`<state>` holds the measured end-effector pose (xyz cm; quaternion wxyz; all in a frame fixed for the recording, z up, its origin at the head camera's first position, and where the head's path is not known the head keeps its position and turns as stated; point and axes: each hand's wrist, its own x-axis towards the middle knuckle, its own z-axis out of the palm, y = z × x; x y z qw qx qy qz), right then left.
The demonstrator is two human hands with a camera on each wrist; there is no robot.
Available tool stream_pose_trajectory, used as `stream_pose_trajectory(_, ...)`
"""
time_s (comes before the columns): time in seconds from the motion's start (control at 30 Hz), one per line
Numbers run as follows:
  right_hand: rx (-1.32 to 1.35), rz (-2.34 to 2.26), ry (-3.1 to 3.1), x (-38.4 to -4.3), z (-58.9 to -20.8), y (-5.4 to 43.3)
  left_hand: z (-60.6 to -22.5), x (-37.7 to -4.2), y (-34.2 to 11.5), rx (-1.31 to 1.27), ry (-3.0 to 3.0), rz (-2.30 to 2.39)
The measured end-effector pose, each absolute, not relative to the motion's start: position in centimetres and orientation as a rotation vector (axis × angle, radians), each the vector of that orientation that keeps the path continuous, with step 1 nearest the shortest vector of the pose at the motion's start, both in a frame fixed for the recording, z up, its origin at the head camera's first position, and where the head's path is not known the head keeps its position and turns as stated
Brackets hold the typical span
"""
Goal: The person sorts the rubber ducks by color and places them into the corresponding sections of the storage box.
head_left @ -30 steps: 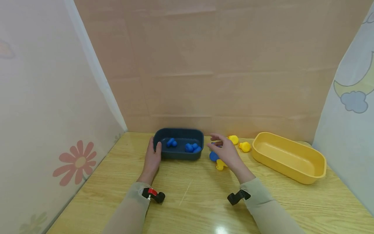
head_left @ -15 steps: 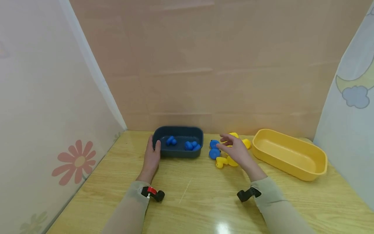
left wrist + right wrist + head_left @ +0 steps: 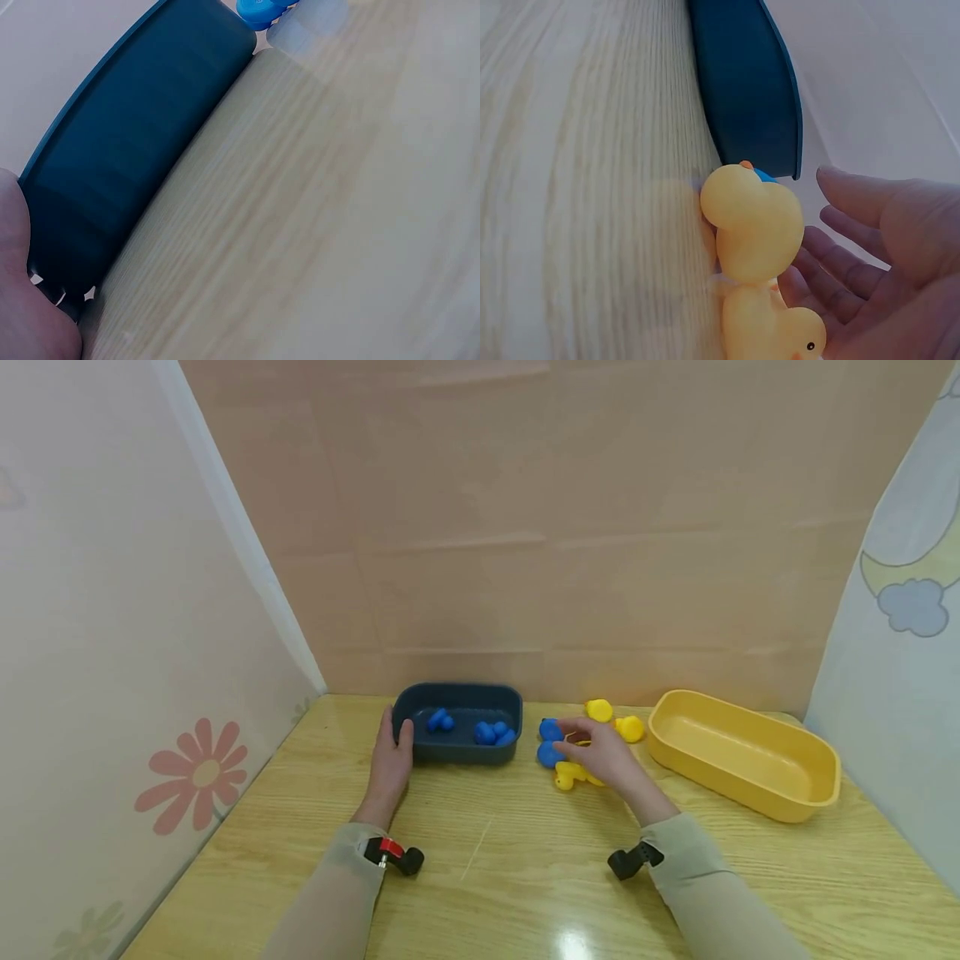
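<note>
In the head view my left hand (image 3: 392,768) holds the left end of a dark blue bin (image 3: 459,752), thumb on the near wall and fingers along the end. Several blue rubber ducks (image 3: 485,734) lie in it. My right hand (image 3: 609,758) hovers over loose ducks right of the bin, its thumb and fingers apart, holding nothing. Nearest its fingertips are two blue ducks (image 3: 551,754), with yellow ducks (image 3: 567,775) in front and partly under the hand. In the right wrist view, a yellow duck (image 3: 761,225) stands beside the spread fingers (image 3: 840,266).
Two more yellow ducks (image 3: 630,729) lie behind the right hand. A yellow bin (image 3: 750,797) stands at the right of the wooden table (image 3: 480,893). A brown covering (image 3: 465,527) rises at the back, with patterned sheets on both sides.
My right hand first moved rightward from beside the dark bin to above the ducks; its fingers then came lower, towards the blue ducks. The left hand stays on the bin.
</note>
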<state>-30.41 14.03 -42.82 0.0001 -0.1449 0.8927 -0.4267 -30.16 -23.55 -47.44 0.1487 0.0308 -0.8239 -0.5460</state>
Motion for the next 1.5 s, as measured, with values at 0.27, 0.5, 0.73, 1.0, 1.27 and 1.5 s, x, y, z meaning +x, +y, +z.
stream_pose_trajectory(0.27,-0.459,-1.266,2.826,-30.4,-43.4,13.5,-47.5,-30.1,-23.7,0.101,-2.373,-1.581)
stream_pose_trajectory(0.5,-0.451,-1.228,2.812,-30.4,-44.0,13.5,-47.7,-30.2,-23.6,0.092,-2.373,-1.588)
stream_pose_trajectory(0.73,-0.419,-1.210,2.813,-30.6,-44.0,13.5,-47.8,-30.1,-23.5,0.100,-2.369,-1.578)
stream_pose_trajectory(1.0,-0.360,-1.106,2.819,-30.5,-43.5,13.3,-47.9,-30.1,-23.4,0.089,-2.359,-1.596)
stream_pose_trajectory(1.27,-0.322,-1.048,2.850,-30.7,-43.3,12.9,-47.9,-30.2,-23.4,0.087,-2.365,-1.587)
stream_pose_trajectory(1.5,-0.310,-1.077,2.870,-31.1,-43.3,12.9,-47.7,-30.2,-23.5,0.083,-2.355,-1.588)
